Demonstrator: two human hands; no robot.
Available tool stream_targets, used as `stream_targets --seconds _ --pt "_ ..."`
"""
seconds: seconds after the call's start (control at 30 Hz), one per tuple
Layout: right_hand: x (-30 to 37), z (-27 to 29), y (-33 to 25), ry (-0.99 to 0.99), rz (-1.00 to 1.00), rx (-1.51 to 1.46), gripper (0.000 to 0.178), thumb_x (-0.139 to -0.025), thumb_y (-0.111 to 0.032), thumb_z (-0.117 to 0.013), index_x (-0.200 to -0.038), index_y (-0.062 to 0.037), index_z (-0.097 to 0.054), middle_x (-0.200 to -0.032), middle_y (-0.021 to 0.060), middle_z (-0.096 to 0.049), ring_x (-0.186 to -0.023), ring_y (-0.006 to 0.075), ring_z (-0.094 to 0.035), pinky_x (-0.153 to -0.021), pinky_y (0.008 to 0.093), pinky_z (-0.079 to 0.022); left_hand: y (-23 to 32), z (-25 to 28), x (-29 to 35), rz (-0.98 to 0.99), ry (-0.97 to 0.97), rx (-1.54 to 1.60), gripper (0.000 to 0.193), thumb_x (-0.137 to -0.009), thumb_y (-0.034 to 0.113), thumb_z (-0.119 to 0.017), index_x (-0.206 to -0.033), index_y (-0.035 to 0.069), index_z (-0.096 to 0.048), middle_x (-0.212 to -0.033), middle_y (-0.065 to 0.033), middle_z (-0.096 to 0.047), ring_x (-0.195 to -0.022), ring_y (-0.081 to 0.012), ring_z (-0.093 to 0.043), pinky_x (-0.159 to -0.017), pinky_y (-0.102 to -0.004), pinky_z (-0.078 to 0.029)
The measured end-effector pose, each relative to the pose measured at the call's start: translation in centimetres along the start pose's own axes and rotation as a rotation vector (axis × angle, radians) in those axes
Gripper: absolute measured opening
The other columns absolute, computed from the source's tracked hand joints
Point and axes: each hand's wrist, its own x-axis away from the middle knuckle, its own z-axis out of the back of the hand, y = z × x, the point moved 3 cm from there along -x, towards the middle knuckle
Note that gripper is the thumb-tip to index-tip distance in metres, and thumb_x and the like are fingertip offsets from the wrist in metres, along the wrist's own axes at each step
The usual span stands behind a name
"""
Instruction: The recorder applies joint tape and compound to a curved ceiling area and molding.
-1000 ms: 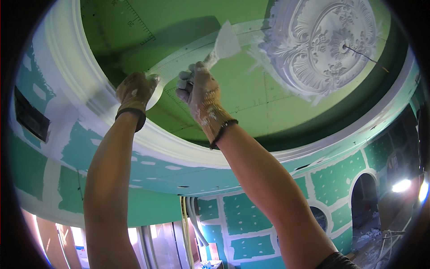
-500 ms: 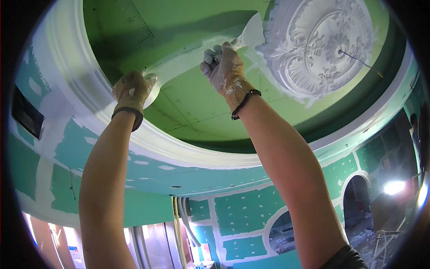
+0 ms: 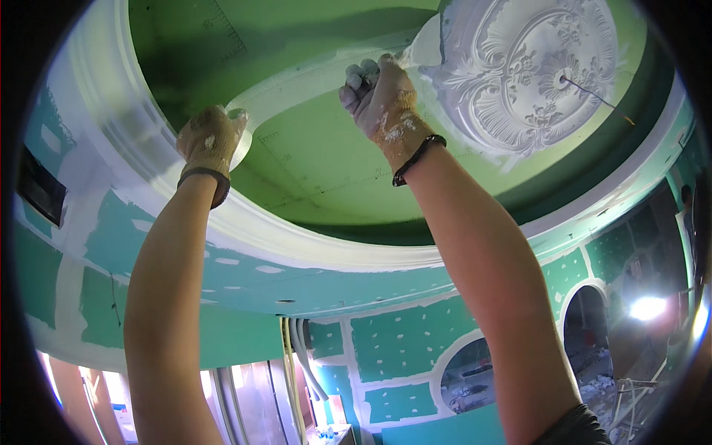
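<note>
Both my hands wear stained, plaster-spotted work gloves and reach up to a green ceiling panel (image 3: 326, 170). My left hand (image 3: 211, 139), by the white curved moulding, is closed on a strip of white mesh joint tape (image 3: 297, 87); part of the tape curls down past its wrist side. From there the strip runs along the panel toward a carved white ceiling medallion (image 3: 512, 81). My right hand (image 3: 380, 96) is closed round the handle of a putty knife, mostly hidden by the fingers. The pale wide blade (image 3: 426, 46) lies over the tape, close to the medallion's left edge.
A thin wire (image 3: 597, 99) hangs from the medallion's centre. White stepped moulding (image 3: 334, 248) rings the recess. Below are green boards with filled joints (image 3: 408, 341), arched openings (image 3: 587, 326), a bright work lamp (image 3: 648, 308) and hanging pipes (image 3: 305, 363).
My right hand and the putty knife have shifted slightly up and right, toward the medallion. My left hand keeps hold of the tape, a little further left and up in view.
</note>
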Motion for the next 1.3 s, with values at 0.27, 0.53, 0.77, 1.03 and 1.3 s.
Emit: stream_targets --seconds 0.27,0.53,0.77,1.03,1.3 --pt "0.5 -0.2 1.2 0.026 -0.061 0.065 0.029 -0.105 -0.036 -0.047 -0.108 -0.0083 -0.051 -0.086 0.0092 -0.061 -0.067 0.0197 -0.058 -0.064 0.0388 -0.054 0.6 0.3 0.5 0.025 -0.037 0.002 0.052 -0.094 0.057 -0.061 -0.114 0.012 -0.076 -0.112 -0.0143 -0.076 -0.101 -0.0355 -0.074 -0.084 -0.0458 -0.059" --pt "0.1 -0.3 0.8 0.017 -0.153 0.094 0.033 -0.107 -0.037 -0.044 -0.09 -0.0088 -0.052 -0.076 0.0061 -0.056 -0.063 0.0195 -0.051 -0.059 0.0382 -0.048 0.1 0.4 0.5 -0.05 -0.007 0.04 0.051 -0.094 0.055 -0.058 -0.112 0.01 -0.077 -0.107 -0.0147 -0.077 -0.097 -0.0377 -0.074 -0.079 -0.0487 -0.059" --pt "-0.1 -0.2 0.8 -0.058 -0.112 0.157 0.032 -0.108 -0.035 -0.043 -0.092 -0.0085 -0.053 -0.079 0.0088 -0.061 -0.06 0.0187 -0.048 -0.057 0.0376 -0.045 -0.2 0.6 -0.4 -0.046 0.006 0.055 0.05 -0.092 0.053 -0.06 -0.104 0.008 -0.078 -0.099 -0.0183 -0.076 -0.092 -0.0395 -0.074 -0.074 -0.0507 -0.057" --pt "1.4 -0.5 0.2 -0.119 -0.11 0.176 0.021 -0.104 -0.029 -0.044 -0.089 -0.0146 -0.046 -0.076 0.0023 -0.049 -0.06 0.0158 -0.045 -0.054 0.0352 -0.037 0.5 3.3 1.2 -0.106 0.08 0.123 0.048 -0.089 0.051 -0.063 -0.091 0.006 -0.078 -0.088 -0.0184 -0.075 -0.083 -0.0396 -0.072 -0.069 -0.0488 -0.056" --pt "1.7 0.1 -0.4 -0.182 -0.12 0.172 0.022 -0.106 -0.031 -0.042 -0.095 -0.0134 -0.045 -0.079 0.0035 -0.05 -0.06 0.0159 -0.045 -0.054 0.0341 -0.038 0.5 6.1 2.2 -0.205 0.188 0.18 0.052 -0.088 0.05 -0.062 -0.091 -0.001 -0.073 -0.093 -0.0251 -0.072 -0.091 -0.0436 -0.07 -0.081 -0.0495 -0.056"
